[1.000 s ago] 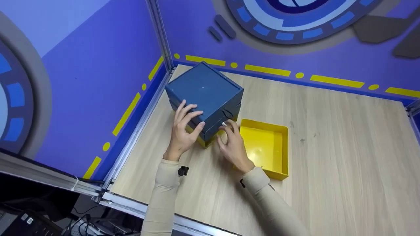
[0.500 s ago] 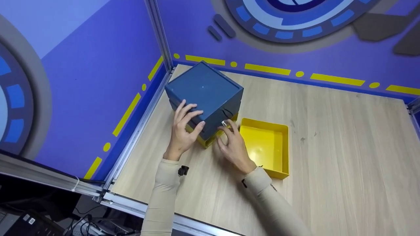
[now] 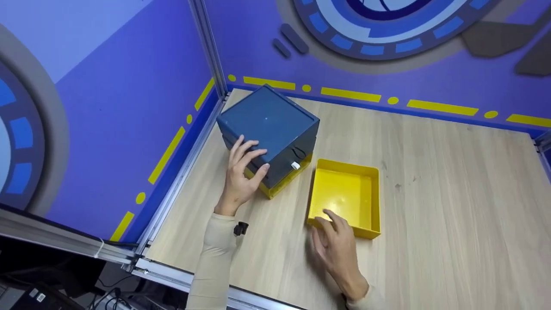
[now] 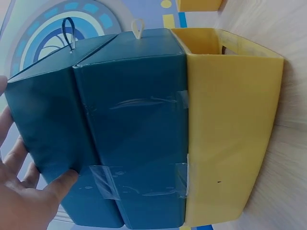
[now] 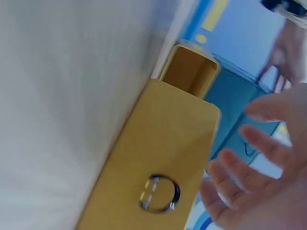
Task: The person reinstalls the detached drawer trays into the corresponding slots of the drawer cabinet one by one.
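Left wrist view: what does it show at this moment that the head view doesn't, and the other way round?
Only the left wrist view shows the clear tape on the side of the stack, one strip crossing the seam between the two blue boxes.

Only the head view shows the right hand and the inside of the yellow tray.

Both show the left hand touching the upper blue box, the black loop, the white loop and the yellow casing under the blue boxes.
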The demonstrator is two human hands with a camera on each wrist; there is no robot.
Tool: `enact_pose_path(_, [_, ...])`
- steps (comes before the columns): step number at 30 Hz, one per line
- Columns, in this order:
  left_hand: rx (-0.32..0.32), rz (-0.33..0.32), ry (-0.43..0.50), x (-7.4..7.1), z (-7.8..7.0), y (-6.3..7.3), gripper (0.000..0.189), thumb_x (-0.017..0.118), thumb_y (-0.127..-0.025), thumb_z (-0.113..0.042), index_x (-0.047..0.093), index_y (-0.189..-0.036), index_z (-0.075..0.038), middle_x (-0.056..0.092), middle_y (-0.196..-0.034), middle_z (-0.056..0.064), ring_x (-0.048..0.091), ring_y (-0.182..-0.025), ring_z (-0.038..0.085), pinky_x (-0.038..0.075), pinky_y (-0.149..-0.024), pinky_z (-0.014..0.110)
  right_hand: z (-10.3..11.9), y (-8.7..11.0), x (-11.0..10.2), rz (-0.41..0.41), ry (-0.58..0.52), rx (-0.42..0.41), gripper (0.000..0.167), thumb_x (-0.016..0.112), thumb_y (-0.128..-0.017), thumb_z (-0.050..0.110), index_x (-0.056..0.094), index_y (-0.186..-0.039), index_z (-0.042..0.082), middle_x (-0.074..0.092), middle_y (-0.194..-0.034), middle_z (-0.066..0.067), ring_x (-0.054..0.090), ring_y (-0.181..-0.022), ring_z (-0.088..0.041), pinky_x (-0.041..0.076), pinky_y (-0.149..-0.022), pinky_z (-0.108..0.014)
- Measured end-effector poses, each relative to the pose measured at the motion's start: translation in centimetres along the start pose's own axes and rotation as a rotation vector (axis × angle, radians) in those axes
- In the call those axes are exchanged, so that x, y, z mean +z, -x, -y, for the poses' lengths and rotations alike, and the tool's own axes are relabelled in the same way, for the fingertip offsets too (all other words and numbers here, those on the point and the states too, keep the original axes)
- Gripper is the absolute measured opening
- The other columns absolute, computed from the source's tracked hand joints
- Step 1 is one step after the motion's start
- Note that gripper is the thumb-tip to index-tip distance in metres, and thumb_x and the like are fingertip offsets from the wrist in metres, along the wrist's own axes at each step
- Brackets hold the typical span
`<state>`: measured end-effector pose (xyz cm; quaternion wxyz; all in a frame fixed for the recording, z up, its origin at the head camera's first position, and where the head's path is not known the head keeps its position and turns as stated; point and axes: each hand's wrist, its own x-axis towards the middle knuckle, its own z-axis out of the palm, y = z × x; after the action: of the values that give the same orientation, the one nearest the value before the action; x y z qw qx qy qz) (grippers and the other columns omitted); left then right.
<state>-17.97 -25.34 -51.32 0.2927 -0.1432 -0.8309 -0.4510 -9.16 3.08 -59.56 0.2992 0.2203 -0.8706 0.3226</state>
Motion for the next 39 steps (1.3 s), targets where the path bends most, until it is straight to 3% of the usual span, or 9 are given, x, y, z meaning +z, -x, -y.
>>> enact_pose_path(4, [-0.018, -0.004, 0.007, -0.1, -0.1, 0.1, 0.03, 0.075, -0.099, -0.026, 0.076, -0.128, -0.019, 0.06, -0.151, 0.008, 0.025, -0.163, 0.036, 0.02, -0.13, 0.066, -0.2, 1.1, -1.5, -0.05, 0.075, 0.072, 0.028, 0.085, -0.081, 0.008, 0.078, -0.108, 0.005, 0.072, -0.127, -0.02, 0.068, -0.105, -0.041, 0.05, -0.077, -0.053])
enact_pose_path(8, [-0.031, 0.0, 0.004, -0.2, 0.0, 0.1, 0.03, 0.075, -0.099, -0.026, 0.076, -0.128, -0.019, 0.059, -0.152, 0.008, 0.024, -0.164, 0.036, 0.019, -0.13, 0.066, -0.5, 1.6, -2.0, -0.05, 0.139, 0.114, 0.035, 0.086, -0.08, 0.01, 0.077, -0.113, 0.005, 0.073, -0.122, -0.02, 0.07, -0.097, -0.04, 0.047, -0.068, -0.049])
enact_pose_path(15, [-0.037, 0.0, 0.006, -0.4, -0.1, 0.3, 0.03, 0.076, -0.098, -0.025, 0.076, -0.128, -0.02, 0.059, -0.152, 0.007, 0.024, -0.164, 0.036, 0.018, -0.13, 0.068, -1.1, 2.0, -1.7, 0.041, 0.19, 0.186, 0.04, 0.088, -0.082, 0.014, 0.076, -0.118, 0.002, 0.074, -0.116, -0.021, 0.073, -0.098, -0.041, 0.055, -0.081, -0.057])
enact_pose_path(19, [-0.038, 0.007, 0.012, -0.3, -0.1, 0.4, 0.03, 0.076, -0.099, -0.025, 0.076, -0.128, -0.02, 0.059, -0.152, 0.008, 0.024, -0.164, 0.036, 0.018, -0.13, 0.068, -1.3, 2.2, -1.5, 0.042, 0.181, 0.188, 0.036, 0.089, -0.081, 0.01, 0.076, -0.113, -0.001, 0.074, -0.109, -0.021, 0.073, -0.095, -0.04, 0.056, -0.083, -0.059])
enact_pose_path(25, [-0.034, 0.016, 0.008, -0.2, -0.2, 0.2, 0.03, 0.075, -0.099, -0.025, 0.076, -0.128, -0.018, 0.059, -0.152, 0.008, 0.024, -0.164, 0.036, 0.019, -0.13, 0.066, -1.7, 2.5, -1.4, 0.001, 0.115, 0.145, 0.038, 0.088, -0.078, -0.001, 0.073, -0.113, -0.008, 0.071, -0.107, -0.024, 0.071, -0.093, -0.04, 0.06, -0.077, -0.054])
enact_pose_path(32, [-0.027, 0.015, 0.017, 0.0, -0.4, -0.2, 0.03, 0.075, -0.098, -0.026, 0.076, -0.127, -0.018, 0.059, -0.151, 0.009, 0.024, -0.164, 0.036, 0.019, -0.13, 0.066, -2.2, 2.6, -2.0, -0.031, 0.102, 0.177, 0.035, 0.091, -0.072, -0.005, 0.07, -0.099, -0.003, 0.068, -0.096, -0.019, 0.068, -0.085, -0.037, 0.059, -0.072, -0.053])
enact_pose_path(39, [-0.021, -0.001, 0.024, 0.0, -0.4, 0.1, 0.029, 0.075, -0.098, -0.024, 0.076, -0.126, -0.017, 0.06, -0.15, 0.009, 0.025, -0.163, 0.037, 0.019, -0.131, 0.065, -2.7, 3.0, -2.7, 0.059, 0.05, 0.154, 0.042, 0.096, -0.067, -0.003, 0.066, -0.096, 0.003, 0.064, -0.096, -0.012, 0.066, -0.086, -0.027, 0.061, -0.072, -0.046])
